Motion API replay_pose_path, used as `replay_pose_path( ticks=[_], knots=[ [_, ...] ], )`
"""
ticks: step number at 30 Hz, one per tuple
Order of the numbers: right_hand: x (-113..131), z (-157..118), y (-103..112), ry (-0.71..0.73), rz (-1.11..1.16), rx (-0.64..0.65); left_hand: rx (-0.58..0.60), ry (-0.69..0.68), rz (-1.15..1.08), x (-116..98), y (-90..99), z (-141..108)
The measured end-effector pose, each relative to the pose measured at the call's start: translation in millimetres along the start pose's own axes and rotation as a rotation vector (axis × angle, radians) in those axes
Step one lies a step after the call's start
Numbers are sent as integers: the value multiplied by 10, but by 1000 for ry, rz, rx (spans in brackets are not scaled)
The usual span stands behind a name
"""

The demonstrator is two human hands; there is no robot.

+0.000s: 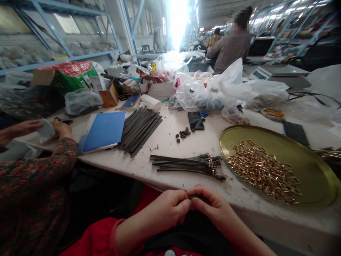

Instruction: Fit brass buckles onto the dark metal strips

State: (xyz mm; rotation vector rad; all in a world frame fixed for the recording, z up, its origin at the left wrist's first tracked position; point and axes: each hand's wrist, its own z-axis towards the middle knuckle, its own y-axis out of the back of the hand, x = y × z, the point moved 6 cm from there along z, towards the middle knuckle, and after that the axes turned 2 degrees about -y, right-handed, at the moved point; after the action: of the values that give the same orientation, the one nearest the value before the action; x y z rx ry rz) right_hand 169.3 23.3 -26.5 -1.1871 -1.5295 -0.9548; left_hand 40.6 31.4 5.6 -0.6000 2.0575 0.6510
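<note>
At the table's front edge, my left hand [174,206] and my right hand [209,202] meet, fingertips pinched together. Between them shows a short bit of a dark strap [196,196]; the rest is hidden by my fingers. Just beyond lies a small bundle of dark straps [181,163] with gold buckles at their right ends. A larger pile of plain dark straps [141,129] is farther left. To the right, many gold buckles [263,170] are heaped on a round gold tray [314,177]. Several small dark loops [185,133] sit beyond the bundle.
A phone [195,120] lies past the loops, and a blue folder [103,131] is at left. Clear plastic bags [207,89] and boxes line the back. A co-worker's patterned sleeve [64,153] is at left; another person [231,46] is farther back.
</note>
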Motion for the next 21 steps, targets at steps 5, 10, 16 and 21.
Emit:
replay_pose_path(
  ticks=[5,10,16,21],
  knots=[
    [-108,56,61,-165,459,-129,-31,13,-3,59,68,-20],
    [-54,155,-174,-135,640,-85,-169,-119,-38,138,66,170],
    [-22,225,-6,-127,559,-96,-171,-115,-164,156,62,329],
    [-158,356,-102,-124,516,-54,-187,-156,-181,42,44,459]
  ],
)
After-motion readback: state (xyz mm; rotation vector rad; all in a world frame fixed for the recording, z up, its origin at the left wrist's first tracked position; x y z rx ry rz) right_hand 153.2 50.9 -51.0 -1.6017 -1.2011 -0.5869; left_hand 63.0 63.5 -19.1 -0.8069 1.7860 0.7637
